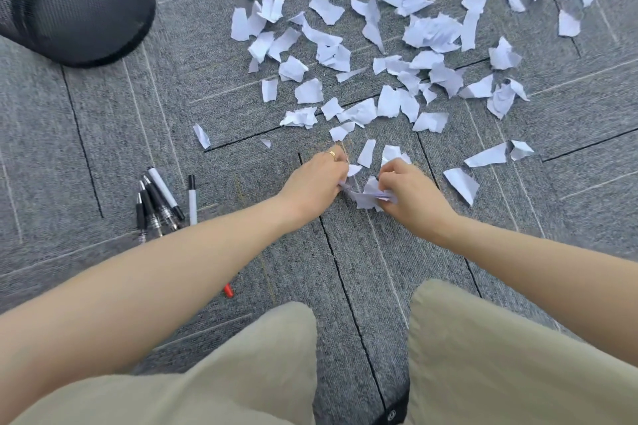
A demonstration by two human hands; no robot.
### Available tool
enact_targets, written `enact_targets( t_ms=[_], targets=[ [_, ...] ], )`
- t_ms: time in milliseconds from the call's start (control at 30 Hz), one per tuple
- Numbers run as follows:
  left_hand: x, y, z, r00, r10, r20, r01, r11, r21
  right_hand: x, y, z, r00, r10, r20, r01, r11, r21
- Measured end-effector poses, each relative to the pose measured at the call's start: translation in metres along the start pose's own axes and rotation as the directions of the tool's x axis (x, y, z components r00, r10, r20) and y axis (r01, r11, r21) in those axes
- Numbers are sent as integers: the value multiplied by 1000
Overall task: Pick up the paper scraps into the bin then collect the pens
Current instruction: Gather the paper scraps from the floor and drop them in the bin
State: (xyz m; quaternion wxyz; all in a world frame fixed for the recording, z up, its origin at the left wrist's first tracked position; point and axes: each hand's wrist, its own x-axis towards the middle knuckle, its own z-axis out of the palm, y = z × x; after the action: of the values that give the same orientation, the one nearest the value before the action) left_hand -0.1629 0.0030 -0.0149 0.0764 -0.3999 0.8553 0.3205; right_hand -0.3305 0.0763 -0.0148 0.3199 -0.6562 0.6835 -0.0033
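Gathering ragged paper scraps (371,195), grey carpet (221,86)

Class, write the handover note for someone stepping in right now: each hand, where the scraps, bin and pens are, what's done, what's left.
Left hand: closed on scraps at the near edge of the pile.
Right hand: also pinching the same small bunch.
Bin: black mesh, far left on the carpet; its contents cannot be made out.
Loose scraps: most lie spread across the carpet ahead.
Pens: clustered on the left, untouched; a red tip shows under the left forearm.
Done: first handful gathered.
Left: bin it, clear the rest, then collect the pens.
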Motion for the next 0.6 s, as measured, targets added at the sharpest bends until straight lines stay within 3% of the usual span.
enact_targets(
  t_ms=[367, 467, 600],
  targets=[
    [-5, -9, 0, 984, -176, -7, 165, 937, -309, 4, -9, 2, 994, 103, 22, -105, 992, 68],
    [-8, -14, -7, 963, -271, 15, 252, 873, -418, 9, -10, -3, 982, 154, 113, -168, 979, 120],
    [-9, -23, -25, 911, -413, 23, 361, 767, -530, 14, -13, -16, 970, 228, 89, -242, 942, 232]
  ],
)
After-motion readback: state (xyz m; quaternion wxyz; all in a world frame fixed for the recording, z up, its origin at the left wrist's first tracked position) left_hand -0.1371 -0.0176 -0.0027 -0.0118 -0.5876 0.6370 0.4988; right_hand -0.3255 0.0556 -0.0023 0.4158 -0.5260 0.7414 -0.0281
